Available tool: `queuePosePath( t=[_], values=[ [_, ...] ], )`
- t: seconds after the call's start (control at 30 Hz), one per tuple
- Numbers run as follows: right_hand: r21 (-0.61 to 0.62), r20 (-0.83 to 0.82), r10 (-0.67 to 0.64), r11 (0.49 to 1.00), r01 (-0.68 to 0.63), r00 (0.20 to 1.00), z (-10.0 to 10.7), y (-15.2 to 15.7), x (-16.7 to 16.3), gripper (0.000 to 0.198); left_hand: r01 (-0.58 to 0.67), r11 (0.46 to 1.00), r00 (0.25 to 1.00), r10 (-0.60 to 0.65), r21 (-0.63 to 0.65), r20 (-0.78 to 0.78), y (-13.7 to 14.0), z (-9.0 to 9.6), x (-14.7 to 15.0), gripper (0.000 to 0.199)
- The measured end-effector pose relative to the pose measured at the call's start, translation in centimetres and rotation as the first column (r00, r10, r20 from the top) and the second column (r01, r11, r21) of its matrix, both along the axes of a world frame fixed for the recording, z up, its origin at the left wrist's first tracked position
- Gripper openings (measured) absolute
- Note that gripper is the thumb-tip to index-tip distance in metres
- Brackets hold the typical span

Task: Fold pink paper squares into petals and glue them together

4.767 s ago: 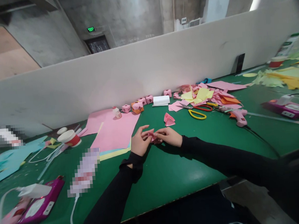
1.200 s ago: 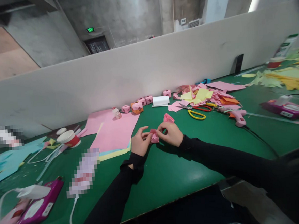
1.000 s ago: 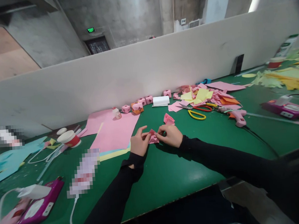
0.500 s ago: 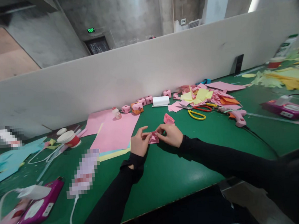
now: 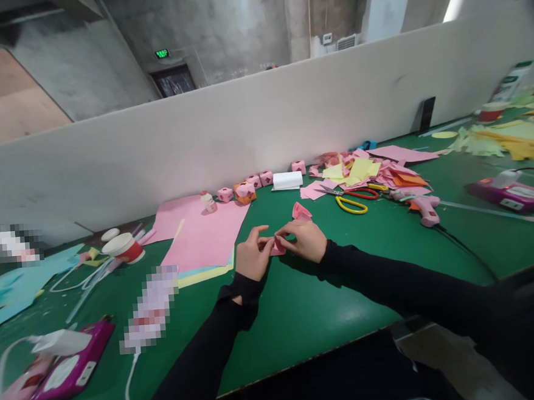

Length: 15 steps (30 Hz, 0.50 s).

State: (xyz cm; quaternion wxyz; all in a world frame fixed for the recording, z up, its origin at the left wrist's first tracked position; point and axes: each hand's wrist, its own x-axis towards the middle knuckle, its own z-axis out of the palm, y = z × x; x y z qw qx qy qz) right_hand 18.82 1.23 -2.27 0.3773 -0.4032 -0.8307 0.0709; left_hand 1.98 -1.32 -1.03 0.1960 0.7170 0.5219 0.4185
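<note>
Between both hands, low over the green table (image 5: 315,306), is a small folded piece of pink paper (image 5: 277,247). My left hand (image 5: 253,253) pinches its left side with thumb and forefinger. From the right, the thumb and forefinger of my right hand (image 5: 305,241) close on the same paper, and the fingers hide much of it. Just beyond my right hand lies another folded pink paper piece (image 5: 301,211). To the left of my left hand, large pink sheets (image 5: 208,237) lie over blue and yellow ones.
Finished-looking pink paper cubes (image 5: 225,194) line the partition (image 5: 244,128). Yellow-handled scissors (image 5: 352,205), red-handled scissors (image 5: 362,193) and a pink glue gun (image 5: 427,208) lie right, by paper scraps (image 5: 360,170). A paper cup (image 5: 124,249) and purple power strip (image 5: 77,365) are left.
My left hand has shifted slightly right, closer to my right hand. The pink paper between them is now more folded together and less of it shows.
</note>
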Motion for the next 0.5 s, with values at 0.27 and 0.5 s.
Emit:
queuePosePath(
  t=[0.27, 0.5],
  values=[
    [-0.025, -0.039, -0.073, 0.997, 0.072, 0.997, 0.11, 0.18, 0.65, 0.016, -0.032, 0.999, 0.998, 0.033, 0.022, -0.057, -0.05, -0.01, -0.19, 0.025],
    [-0.055, -0.1, -0.071, 0.996, 0.065, 0.992, 0.17, 0.13, 0.68, 0.014, -0.049, 0.997, 0.989, 0.056, 0.054, -0.14, 0.27, -0.24, -0.81, 0.025]
  ],
)
